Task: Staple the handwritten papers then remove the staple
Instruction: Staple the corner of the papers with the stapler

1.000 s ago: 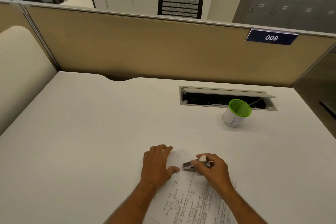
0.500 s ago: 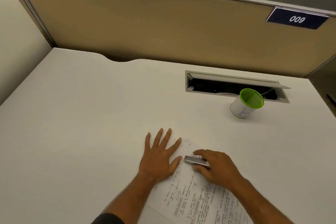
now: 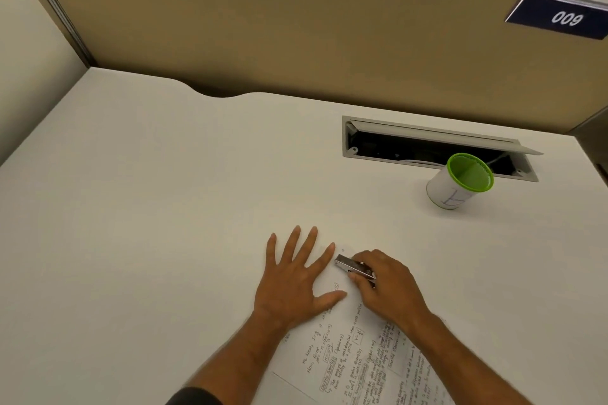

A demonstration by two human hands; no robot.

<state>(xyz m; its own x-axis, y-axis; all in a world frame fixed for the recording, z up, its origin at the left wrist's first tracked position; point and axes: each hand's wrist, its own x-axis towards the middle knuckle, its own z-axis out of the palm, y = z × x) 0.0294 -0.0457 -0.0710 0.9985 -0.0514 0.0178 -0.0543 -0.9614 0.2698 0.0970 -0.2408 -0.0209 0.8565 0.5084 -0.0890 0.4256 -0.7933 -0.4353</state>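
Note:
The handwritten papers [image 3: 358,348] lie on the white desk near its front edge, slanting away to the upper left. My left hand [image 3: 296,279] rests flat on their top left part, fingers spread, pinning them down. My right hand [image 3: 386,289] grips a small metal stapler [image 3: 352,267] at the papers' top corner, the stapler's nose pointing up-left toward my left index finger. Whether a staple sits in the corner is hidden by the stapler.
A white cup with a green rim [image 3: 460,186] stands at the right, just in front of an open cable tray [image 3: 437,148] set in the desk. A tan partition [image 3: 263,26] closes the desk's far side, and a cream panel [image 3: 29,52] closes the left.
My left hand has opened from a curled grip to a flat spread palm on the papers. The stapler has come down lower against the corner. The camera has tilted down.

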